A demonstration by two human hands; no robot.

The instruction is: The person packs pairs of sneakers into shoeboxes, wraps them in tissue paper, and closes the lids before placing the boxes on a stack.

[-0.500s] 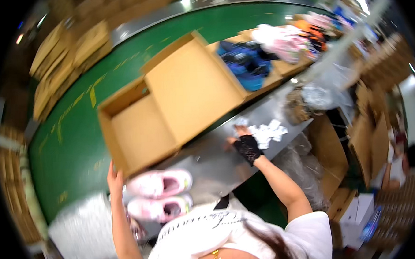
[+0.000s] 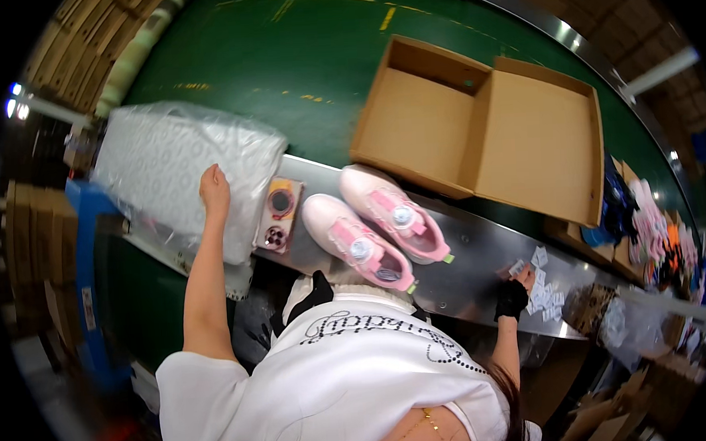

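My left hand is over a plastic-covered stack of patterned white paper, its fingers curled; whatever they hold, if anything, is hidden. Far to the right, my right hand wears a black fingerless lace glove and pinches a small white packet beside a scatter of similar packets on the metal bench. Between my hands a pair of pink-and-white sneakers lies side by side, toes pointing away. Behind them an open brown shoebox has its lid folded back to the right.
A small pack with round pink and yellow pieces lies left of the sneakers. Boxes of colourful shoes stand at the right on the green surface. A blue frame rises at the left. Clear plastic bags lie at the right.
My left hand has left the shoebox's near corner and moved left over the paper stack. My right hand stays by the packets. The view has swung to the left.
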